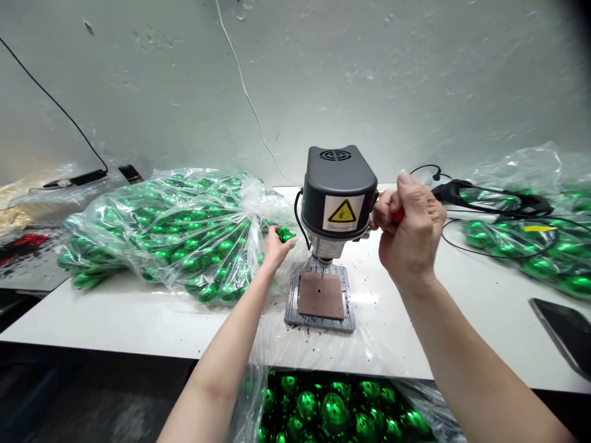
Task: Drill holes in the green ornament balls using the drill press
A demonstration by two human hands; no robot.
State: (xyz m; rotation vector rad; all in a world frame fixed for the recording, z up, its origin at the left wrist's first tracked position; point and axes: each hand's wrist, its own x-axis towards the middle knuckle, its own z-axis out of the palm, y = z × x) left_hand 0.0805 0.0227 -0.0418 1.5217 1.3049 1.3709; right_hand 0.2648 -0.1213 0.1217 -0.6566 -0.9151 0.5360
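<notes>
A small grey bench drill (pixel 338 195) stands mid-table on a grey base carrying a brown pad (pixel 321 295) with a hole in it. My right hand (pixel 406 231) is wrapped round the drill's red-tipped side lever (pixel 398 215), just right of the drill head. My left hand (pixel 276 247) reaches into the mouth of a clear plastic bag (pixel 175 231) full of shiny green balls and closes on a green ball (pixel 285 234). The drill bit hangs just above the pad with nothing under it.
A second bag of green balls (pixel 549 246) lies at the right with black cables over it. A dark phone (pixel 566 332) rests near the right edge. Below the table's front edge an open bag (pixel 337 406) holds more green balls. Dark shavings lie around the drill base.
</notes>
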